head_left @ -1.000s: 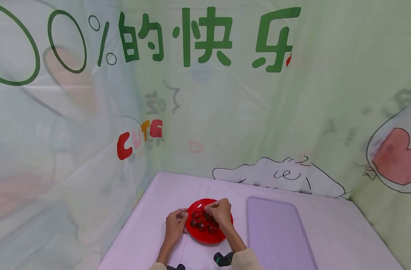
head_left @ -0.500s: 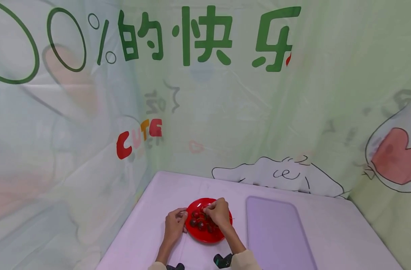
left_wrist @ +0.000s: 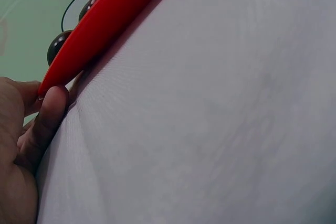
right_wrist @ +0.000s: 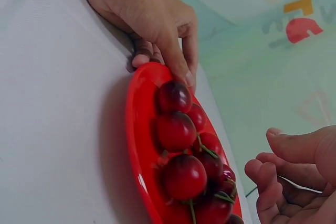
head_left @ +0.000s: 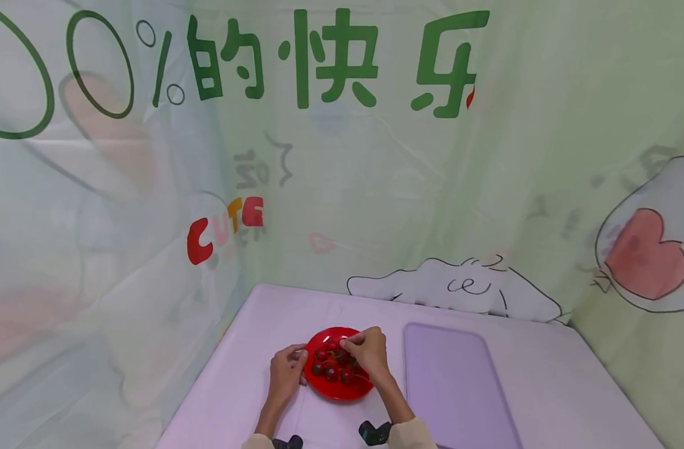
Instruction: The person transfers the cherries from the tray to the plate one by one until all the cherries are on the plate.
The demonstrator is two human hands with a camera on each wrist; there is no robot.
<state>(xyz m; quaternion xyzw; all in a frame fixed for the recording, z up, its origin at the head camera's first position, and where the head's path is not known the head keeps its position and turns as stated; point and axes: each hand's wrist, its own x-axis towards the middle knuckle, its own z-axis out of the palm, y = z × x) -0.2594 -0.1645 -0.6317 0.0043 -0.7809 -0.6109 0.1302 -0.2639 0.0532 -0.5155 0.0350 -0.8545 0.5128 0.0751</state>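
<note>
A round red plate (head_left: 337, 394) bears several dark red cherries (head_left: 331, 373) with thin green stems. My left hand (head_left: 285, 373) holds the plate by its left rim. In the left wrist view, fingers (left_wrist: 51, 109) of that hand lie to both sides of the rim. The right hand (head_left: 370, 352) is over the plate's far right part, thumb and fingers bent toward the cherries. Seen from the right wrist, its thumb (right_wrist: 294, 146) and fingers are slightly apart with nothing visible between them. The hand hides some cherries in the head view.
A shallow lavender tray (head_left: 454, 374) lies to the right of the plate on the pale tabletop (head_left: 246, 349). Printed curtains (head_left: 375, 187) enclose the table at the back and sides. Black devices (head_left: 375, 433) are strapped at both wrists.
The head view has shifted slightly, moving the scene left. My right hand has moved a little rightward relative to the plate. The left hand keeps its place at the rim.
</note>
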